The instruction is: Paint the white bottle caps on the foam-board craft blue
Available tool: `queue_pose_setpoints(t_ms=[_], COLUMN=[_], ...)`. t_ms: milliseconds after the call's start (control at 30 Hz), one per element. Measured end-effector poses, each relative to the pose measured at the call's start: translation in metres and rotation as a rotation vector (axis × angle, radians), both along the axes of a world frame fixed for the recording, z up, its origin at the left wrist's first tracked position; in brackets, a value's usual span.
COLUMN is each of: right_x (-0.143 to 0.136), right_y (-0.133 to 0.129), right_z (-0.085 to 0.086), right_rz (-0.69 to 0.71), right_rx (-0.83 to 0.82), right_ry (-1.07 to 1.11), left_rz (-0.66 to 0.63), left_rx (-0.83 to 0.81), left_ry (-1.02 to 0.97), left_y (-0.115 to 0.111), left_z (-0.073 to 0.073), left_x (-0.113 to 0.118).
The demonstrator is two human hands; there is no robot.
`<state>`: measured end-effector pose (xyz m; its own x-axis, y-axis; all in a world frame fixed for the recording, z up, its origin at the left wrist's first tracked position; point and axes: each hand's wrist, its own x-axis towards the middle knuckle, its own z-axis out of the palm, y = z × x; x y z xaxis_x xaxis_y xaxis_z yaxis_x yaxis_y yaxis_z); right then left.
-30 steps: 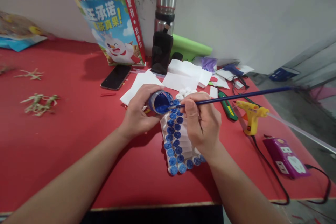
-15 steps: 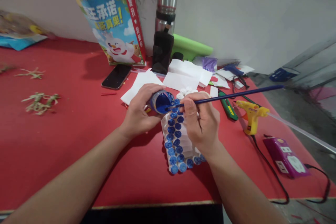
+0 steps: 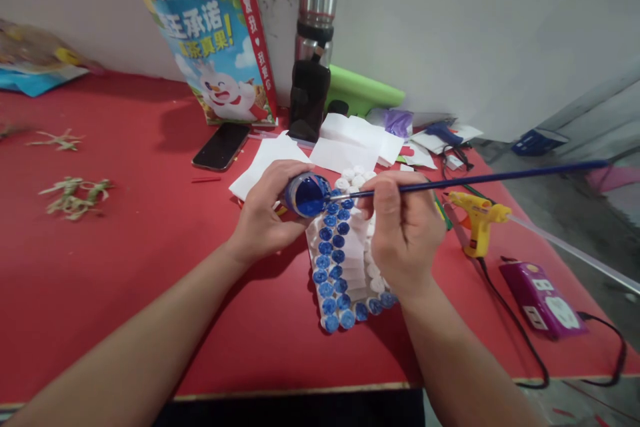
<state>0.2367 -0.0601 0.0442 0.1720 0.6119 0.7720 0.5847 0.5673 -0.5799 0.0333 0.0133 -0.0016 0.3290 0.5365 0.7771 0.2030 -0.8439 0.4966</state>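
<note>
The left hand (image 3: pixel 273 210) is wrapped round a jar of blue paint (image 3: pixel 309 196), its mouth tipped toward the viewer; the fingers on the far side are partly hidden, as is the jar's base, so whether it touches what lies beneath cannot be told. At the jar's 4 o'clock, the right hand (image 3: pixel 405 240) pinches a paintbrush (image 3: pixel 465 181) between thumb and fingers, the other fingertips curled out of sight. The bristles, at the jar's 3 o'clock rim, blur into the blue, and contact with the glass is unclear. From the jar toward 5 o'clock lies a panel of rolled-paper discs (image 3: pixel 354 267), blue down its left column and along the bottom, white at the top; the right hand and wrist cover much of its right side. At the right hand's 2 o'clock, a green cutter (image 3: pixel 446 213) is mostly hidden behind the knuckles. Toward 3 o'clock sits a yellow glue gun (image 3: pixel 477 220), its clear stick cut off by the frame. At the jar's 12 o'clock, a black bottle (image 3: pixel 309 97) blocks the lower part of a steel flask (image 3: pixel 317 3); toward 11, a printed bag (image 3: pixel 215 53) loses its top to the frame.
</note>
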Motion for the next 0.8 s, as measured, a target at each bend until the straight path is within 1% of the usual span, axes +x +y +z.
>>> queue_pose_setpoints(t_ms=[67,133,233,300,433,700,800], right_x=[0.008,0.017,0.027,0.029,0.022,0.017,0.017], right_y=[0.004,0.008,0.013,0.013,0.011,0.012,0.013], right_z=[0.004,0.007,0.004,0.001,-0.005,-0.005,-0.006], right_rz=[-0.082,-0.179,-0.246,-0.25,-0.193,-0.187,-0.18], right_rx=[0.005,0.054,0.058,0.066,0.109,0.131,0.142], right_ry=[0.095,0.154,0.076,-0.014,-0.146,-0.278,-0.304], left_rz=[-0.001,0.004,0.022,0.03,0.033,0.018,0.024], left_rx=[-0.01,-0.026,-0.058,-0.08,-0.108,-0.048,-0.052], left_ry=[-0.001,-0.008,-0.01,-0.005,-0.002,-0.011,-0.013], left_y=[0.0,0.001,0.001,0.001,0.0,0.002,0.002], left_z=[0.0,-0.001,-0.003,-0.004,-0.005,-0.003,-0.003], left_x=[-0.001,-0.001,-0.002,-0.002,-0.002,-0.001,-0.002])
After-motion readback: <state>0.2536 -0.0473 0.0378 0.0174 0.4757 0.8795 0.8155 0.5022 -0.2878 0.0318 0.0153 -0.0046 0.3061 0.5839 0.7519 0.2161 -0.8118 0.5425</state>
